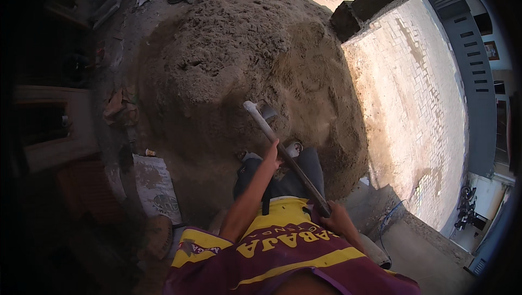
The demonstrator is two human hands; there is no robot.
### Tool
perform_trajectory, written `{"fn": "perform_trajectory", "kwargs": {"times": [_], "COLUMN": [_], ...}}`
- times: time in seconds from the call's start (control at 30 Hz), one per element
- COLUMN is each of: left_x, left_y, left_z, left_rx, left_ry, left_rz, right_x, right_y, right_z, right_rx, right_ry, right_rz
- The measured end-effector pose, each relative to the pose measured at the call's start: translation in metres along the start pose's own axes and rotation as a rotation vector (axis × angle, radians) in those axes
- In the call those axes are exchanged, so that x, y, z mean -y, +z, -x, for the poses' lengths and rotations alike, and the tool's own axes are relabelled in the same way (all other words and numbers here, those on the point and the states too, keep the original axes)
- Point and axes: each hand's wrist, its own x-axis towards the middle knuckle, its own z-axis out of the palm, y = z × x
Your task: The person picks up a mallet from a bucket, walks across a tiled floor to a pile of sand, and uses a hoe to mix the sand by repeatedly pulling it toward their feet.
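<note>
A hoe (298, 171) slants across the front of my body, its long handle held by both hands. My left hand (273, 155) is closed around the handle about midway up. Lower down, by my right hip, my right hand (337, 220) is wrapped round the handle's end. The hoe's head, with a grey metal blade (266, 111), is at the near side of a large heap of brown-grey sand or mortar mix (217, 50). From here I cannot tell whether the blade touches the heap. My feet stand just below the hoe's head.
A white sack (155, 183) lies to the left, with crumpled brown paper (120, 107) beyond it. A concrete post (375, 4) stands at the far right of the heap. Sunlit paving (408, 88) stretches along the right. A blue cord (387, 220) lies near my right side.
</note>
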Motion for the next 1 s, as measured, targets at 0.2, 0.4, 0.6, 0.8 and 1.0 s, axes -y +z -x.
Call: {"fn": "perform_trajectory", "kwargs": {"times": [0.2,0.4,0.6,0.8,1.0], "left_x": [-0.027,-0.133,-0.162,-0.144,-0.12], "left_y": [0.058,0.156,0.251,0.213,0.141], "left_z": [0.067,0.175,0.187,0.057,-0.094], "left_rx": [0.076,0.17,-0.059,-0.123,-0.128], "left_ry": [0.145,0.729,1.446,1.106,0.301], "left_rz": [-0.127,-0.213,-0.579,-0.625,-0.748], "right_x": [-0.069,-0.091,0.046,0.05,0.002], "right_y": [0.008,0.024,-0.039,-0.002,0.071], "right_z": [-0.007,-0.153,-0.293,-0.355,-0.341], "right_rx": [-0.032,-0.456,-0.449,-0.337,-0.278], "right_ry": [0.154,-0.12,-0.332,-0.142,0.09], "right_rz": [0.065,-0.115,-0.412,-0.435,-0.385]}}
